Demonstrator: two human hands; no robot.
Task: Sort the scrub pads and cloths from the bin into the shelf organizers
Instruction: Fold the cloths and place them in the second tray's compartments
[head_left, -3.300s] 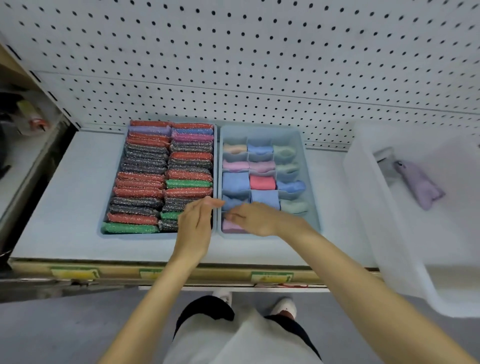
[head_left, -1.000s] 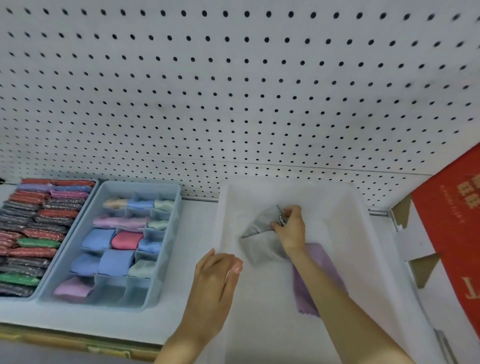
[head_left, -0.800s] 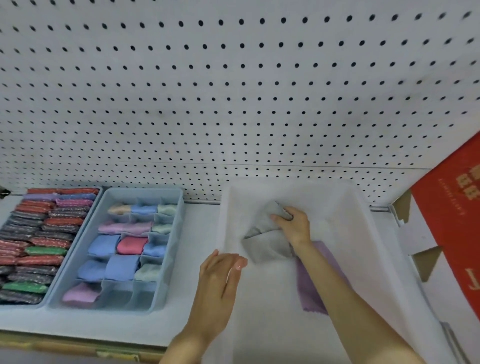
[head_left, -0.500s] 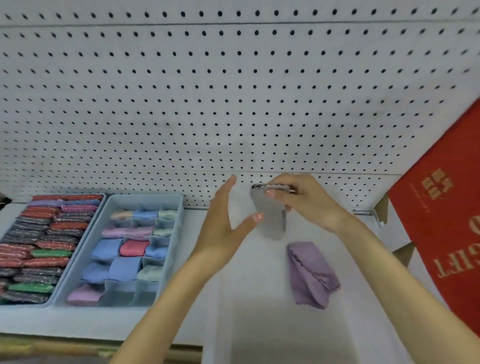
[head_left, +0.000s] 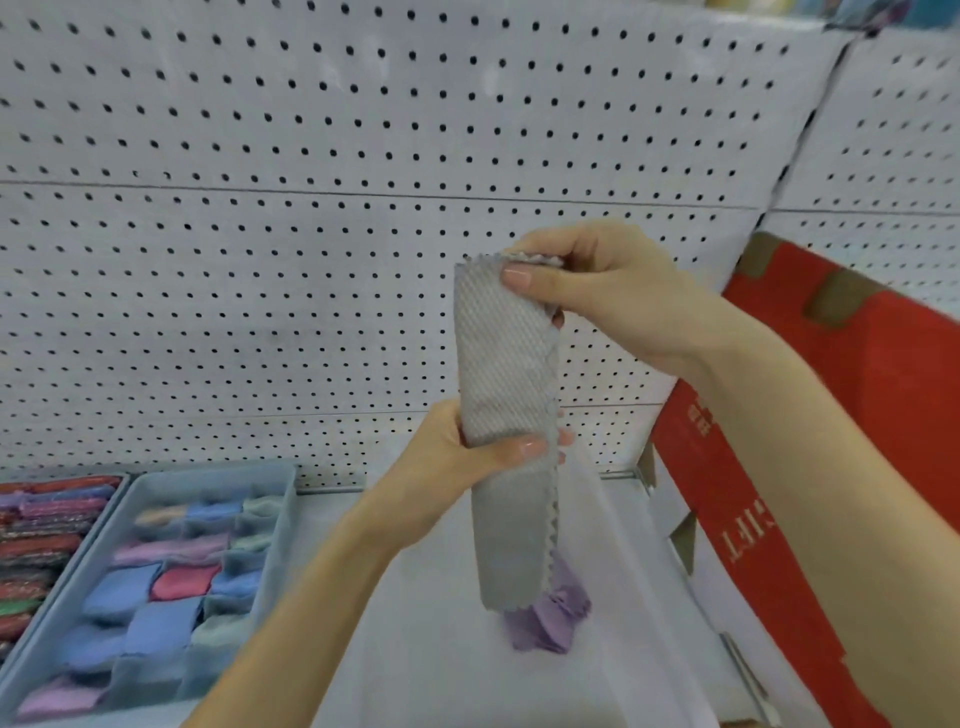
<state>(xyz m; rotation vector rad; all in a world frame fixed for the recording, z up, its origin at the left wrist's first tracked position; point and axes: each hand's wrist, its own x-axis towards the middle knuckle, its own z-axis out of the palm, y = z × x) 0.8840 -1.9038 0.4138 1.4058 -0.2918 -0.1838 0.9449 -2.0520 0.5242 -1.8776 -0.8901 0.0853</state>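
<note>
Closest in, a pale see-through bin (head_left: 415, 670) sits on the shelf on the right side, and both bare forearms rise over it. A crumpled purple cloth (head_left: 551, 621) lies on the bin's floor, partly hidden behind the hanging end of a grey cloth (head_left: 506, 384).

To the left of the bin, on the same shelf, stands a blue tray (head_left: 208, 474) split into small compartments. Most of them hold folded cloths (head_left: 120, 593) in blue, pink, lilac and pale green, while a few near compartments look dark and I cannot tell what is in them. Further left, just beside that tray, rows of glittery scrub pads (head_left: 41, 545) in red, green, purple and dark grey stand packed on edge, cut off by the edge of the view.

Above the bin, the grey cloth is held up as a long narrow strip with a zigzag edge down its right side. The left hand (head_left: 457, 462) grips it about halfway down, with the thumb lying across the front and the fingers curled round the back, their tips just showing at the right edge. The right hand (head_left: 597, 296) holds the top end, pinching the upper edge between thumb and curled fingers. The strip hangs upright between the two hands, and its loose lower end dangles over the bin.

On the right, beyond the bin, leans a red cardboard box (head_left: 769, 519) with white lettering. At the back, a white pegboard (head_left: 260, 286) covers the wall.
</note>
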